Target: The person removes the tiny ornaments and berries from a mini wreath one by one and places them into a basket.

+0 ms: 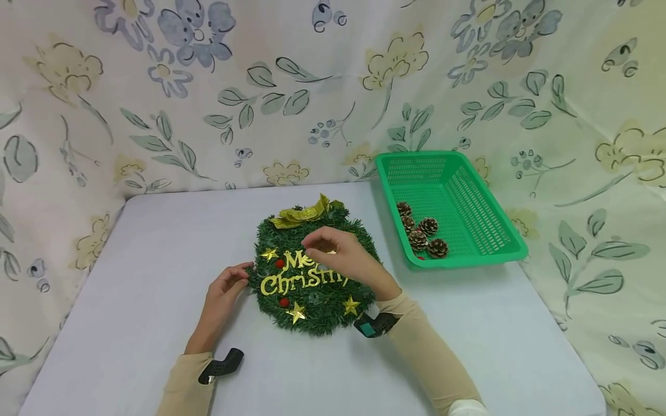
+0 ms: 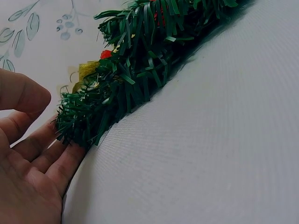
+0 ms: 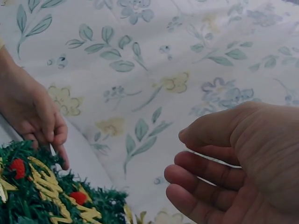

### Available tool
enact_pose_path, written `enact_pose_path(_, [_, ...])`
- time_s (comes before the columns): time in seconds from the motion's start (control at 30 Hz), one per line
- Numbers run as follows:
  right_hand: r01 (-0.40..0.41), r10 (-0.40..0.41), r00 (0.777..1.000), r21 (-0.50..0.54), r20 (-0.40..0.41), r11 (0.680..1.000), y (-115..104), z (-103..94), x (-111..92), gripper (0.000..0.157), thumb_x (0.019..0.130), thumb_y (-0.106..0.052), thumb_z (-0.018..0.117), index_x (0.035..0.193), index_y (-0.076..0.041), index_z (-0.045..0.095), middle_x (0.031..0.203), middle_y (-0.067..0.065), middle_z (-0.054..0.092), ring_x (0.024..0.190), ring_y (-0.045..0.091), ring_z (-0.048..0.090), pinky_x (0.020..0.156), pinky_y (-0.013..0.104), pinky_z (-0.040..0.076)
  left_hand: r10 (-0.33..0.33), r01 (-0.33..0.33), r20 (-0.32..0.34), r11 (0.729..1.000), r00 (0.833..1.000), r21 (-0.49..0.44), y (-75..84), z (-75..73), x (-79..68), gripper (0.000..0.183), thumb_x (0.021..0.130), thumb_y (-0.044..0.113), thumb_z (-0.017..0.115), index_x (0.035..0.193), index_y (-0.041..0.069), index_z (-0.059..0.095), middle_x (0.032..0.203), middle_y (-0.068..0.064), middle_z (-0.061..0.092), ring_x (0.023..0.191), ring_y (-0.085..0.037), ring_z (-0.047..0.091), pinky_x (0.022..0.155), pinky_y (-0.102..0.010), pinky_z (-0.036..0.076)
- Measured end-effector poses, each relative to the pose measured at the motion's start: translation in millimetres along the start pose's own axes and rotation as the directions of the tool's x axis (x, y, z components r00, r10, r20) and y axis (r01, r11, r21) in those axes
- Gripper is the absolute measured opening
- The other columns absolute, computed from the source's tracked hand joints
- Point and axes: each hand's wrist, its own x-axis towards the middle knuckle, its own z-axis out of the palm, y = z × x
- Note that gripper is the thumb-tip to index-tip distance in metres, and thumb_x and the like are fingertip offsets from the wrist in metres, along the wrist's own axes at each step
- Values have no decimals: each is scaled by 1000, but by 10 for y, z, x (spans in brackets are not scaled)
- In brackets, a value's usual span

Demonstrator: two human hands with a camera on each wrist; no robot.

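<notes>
A green tinsel wreath (image 1: 317, 318) lies flat on the table, with gold "Merry Christmas" lettering (image 1: 276, 284) across its middle. It carries a gold ribbon (image 1: 296, 216) at the top, gold stars (image 1: 296, 312) and small red balls (image 1: 284, 303). My left hand (image 1: 224, 292) touches the wreath's left edge; in the left wrist view its fairly straight fingers (image 2: 51, 156) lie against the tinsel. Above the wreath hovers my right hand (image 1: 350, 257), partly covering the lettering. In the right wrist view its fingers (image 3: 205, 175) bend loosely, with nothing between them and the thumb.
A green plastic basket (image 1: 463, 216) stands at the table's right back, beside the wreath. Several pine cones (image 1: 418, 240) lie in its near left part, with a bit of red among them. Floral cloth (image 1: 291, 133) hangs behind the white table (image 1: 171, 248).
</notes>
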Motion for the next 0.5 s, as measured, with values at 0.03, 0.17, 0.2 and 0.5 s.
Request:
enact_pose_path(0.03, [1, -1, 1000, -13, 7, 1000, 1, 20, 5, 24, 101, -16, 64, 124, -12, 66, 119, 9, 70, 101, 15, 67, 87, 31, 57, 0, 0, 0, 1000, 1000, -1, -1, 0, 1, 18, 104, 5, 52, 114, -9, 55, 137, 2, 61, 119, 10, 55, 94, -7, 46])
enact_pose_path(0.17, [-1, 3, 999, -41, 47, 999, -3, 104, 16, 29, 101, -19, 63, 130, -13, 65, 124, 9, 69, 107, 14, 65, 91, 32, 55, -3, 3, -3, 1000, 1000, -1, 0, -2, -5, 18, 104, 6, 52, 114, -9, 55, 134, 9, 60, 119, 10, 55, 93, -7, 45])
enact_pose_path(0.2, [-4, 7, 998, -49, 58, 999, 2, 126, 17, 30, 101, -20, 63, 130, -14, 65, 125, 10, 68, 108, 14, 64, 91, 32, 55, -5, 5, -3, 1000, 1000, -3, -1, -3, -4, 18, 104, 6, 52, 114, -9, 55, 133, 12, 60, 119, 10, 55, 94, -7, 45])
enact_pose_path(0.5, [29, -20, 990, -59, 138, 998, 19, 292, 30, 29, 101, -16, 62, 129, -8, 65, 120, 13, 69, 103, 19, 67, 89, 34, 57, 2, -2, 6, 1000, 1000, -3, -12, 5, -1, 18, 105, 6, 51, 115, -9, 54, 144, -17, 56, 119, 10, 55, 94, -7, 45])
